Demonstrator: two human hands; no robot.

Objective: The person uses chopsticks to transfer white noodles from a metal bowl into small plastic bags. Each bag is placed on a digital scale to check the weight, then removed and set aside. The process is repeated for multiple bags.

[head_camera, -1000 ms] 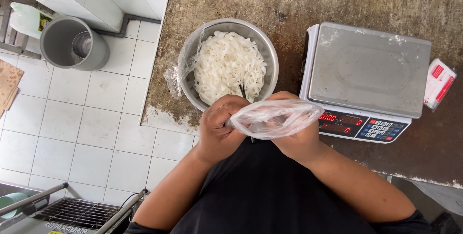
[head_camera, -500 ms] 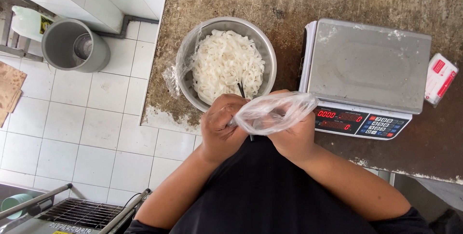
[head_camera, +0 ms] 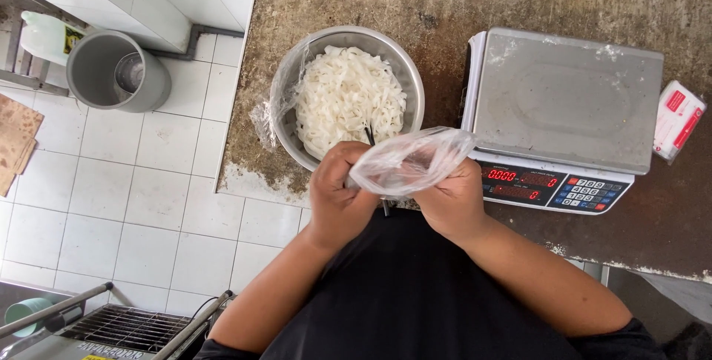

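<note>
Both my hands hold a clear, empty plastic bag (head_camera: 412,160) in front of my chest, at the near edge of a worn brown counter (head_camera: 445,4). My left hand (head_camera: 337,186) pinches the bag's left end. My right hand (head_camera: 449,197) grips it from below on the right. Just beyond the hands stands a metal bowl (head_camera: 409,82) full of white flat noodles (head_camera: 345,97), with a thin dark utensil (head_camera: 369,136) sticking out of it. Clear plastic (head_camera: 274,104) hangs over the bowl's left rim.
A grey digital scale (head_camera: 567,100) with red lit digits stands right of the bowl. A small red-and-white packet (head_camera: 675,119) lies at the far right. On the white tiled floor to the left are a grey bucket (head_camera: 111,71), cardboard (head_camera: 13,137) and a metal rack (head_camera: 122,327).
My hands have kept working the plastic bag, which has shifted slightly upward and to the right. The bowl and scale have not moved.
</note>
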